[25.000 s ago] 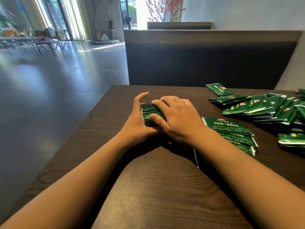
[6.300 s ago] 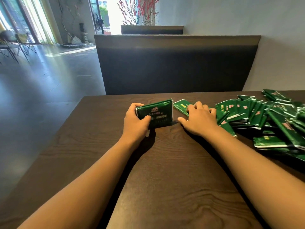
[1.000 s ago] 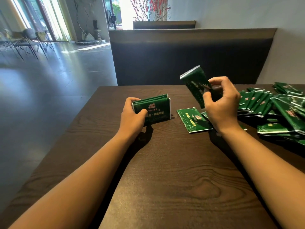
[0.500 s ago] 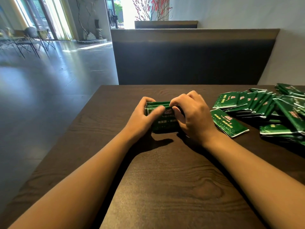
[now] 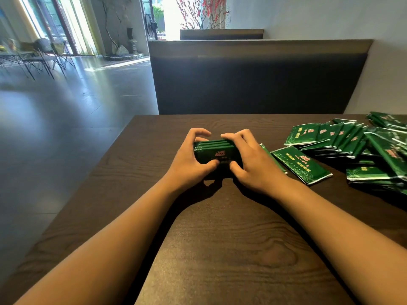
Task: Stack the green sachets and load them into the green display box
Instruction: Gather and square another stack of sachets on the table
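Note:
A stack of green sachets [image 5: 217, 151] stands on its long edge on the dark wooden table [image 5: 220, 249], printed face toward me. My left hand [image 5: 189, 160] grips its left end, thumb in front and fingers curled over the top. My right hand [image 5: 251, 160] grips the right end the same way. A single sachet [image 5: 301, 164] lies flat just right of my right hand. A loose pile of green sachets [image 5: 361, 146] spreads over the table's right side. No green display box is in view.
A dark bench back [image 5: 259, 84] rises behind the table's far edge. The table's left edge [image 5: 105, 157] drops to a grey floor. Chairs [image 5: 46, 56] stand far back left.
One second ago my right hand held a sachet in the air; it brought it onto the stack. Now both hands squeeze the stack's ends.

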